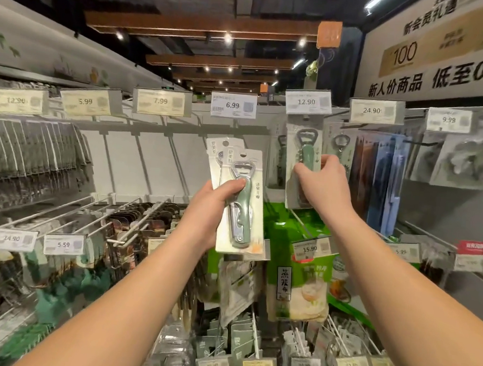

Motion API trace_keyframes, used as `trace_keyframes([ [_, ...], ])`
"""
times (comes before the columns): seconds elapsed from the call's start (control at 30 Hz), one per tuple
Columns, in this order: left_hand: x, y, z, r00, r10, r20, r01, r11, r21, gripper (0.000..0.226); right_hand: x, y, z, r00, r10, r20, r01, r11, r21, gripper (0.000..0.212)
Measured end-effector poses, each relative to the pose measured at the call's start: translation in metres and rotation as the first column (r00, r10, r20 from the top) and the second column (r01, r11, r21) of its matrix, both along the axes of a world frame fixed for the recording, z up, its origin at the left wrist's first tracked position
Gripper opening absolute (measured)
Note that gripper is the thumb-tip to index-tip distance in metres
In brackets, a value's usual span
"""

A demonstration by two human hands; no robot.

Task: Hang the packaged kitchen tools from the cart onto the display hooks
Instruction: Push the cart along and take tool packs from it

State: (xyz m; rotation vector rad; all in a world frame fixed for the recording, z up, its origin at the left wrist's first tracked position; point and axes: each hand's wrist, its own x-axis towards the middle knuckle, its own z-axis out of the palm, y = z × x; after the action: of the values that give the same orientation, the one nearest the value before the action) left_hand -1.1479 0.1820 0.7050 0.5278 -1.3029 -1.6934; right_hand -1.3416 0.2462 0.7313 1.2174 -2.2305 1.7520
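Note:
My left hand (215,206) grips a small stack of carded bottle openers (240,199), green-handled with steel heads, held upright in front of the shelf. My right hand (323,182) holds another carded bottle opener (304,147) by its lower half, raised to the hook under the 12.90 price tag (308,102). The top of that card sits just below the tag; whether its hole is on the hook I cannot tell. More of the same openers (278,159) hang behind it. The cart is out of view.
Bare hooks (140,159) run under the 7.99 and 6.99 tags at centre left. Dark packaged tools (33,153) fill the left hooks, blue packs (387,186) hang at right. Green bags (300,271) and lower hooks with price tags sit beneath my arms.

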Motion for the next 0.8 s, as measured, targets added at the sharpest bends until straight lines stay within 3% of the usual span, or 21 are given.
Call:
trace_keyframes([
  [0.2,-0.006,-0.013,0.002,0.999,-0.050,-0.007,0.050,0.999,0.007,0.028,-0.004,-0.018,0.004,1.000,-0.019,-0.015,0.019,1.000,0.017,0.075],
  [0.63,-0.011,-0.026,0.001,0.997,-0.067,-0.029,0.068,0.997,0.036,0.024,-0.023,-0.068,-0.002,0.993,-0.098,-0.070,0.105,0.989,0.101,0.061],
  [0.8,-0.011,-0.029,0.000,0.998,-0.060,-0.023,0.061,0.997,0.036,0.028,-0.028,-0.083,0.001,0.993,-0.102,-0.054,0.109,0.985,0.136,0.074],
])
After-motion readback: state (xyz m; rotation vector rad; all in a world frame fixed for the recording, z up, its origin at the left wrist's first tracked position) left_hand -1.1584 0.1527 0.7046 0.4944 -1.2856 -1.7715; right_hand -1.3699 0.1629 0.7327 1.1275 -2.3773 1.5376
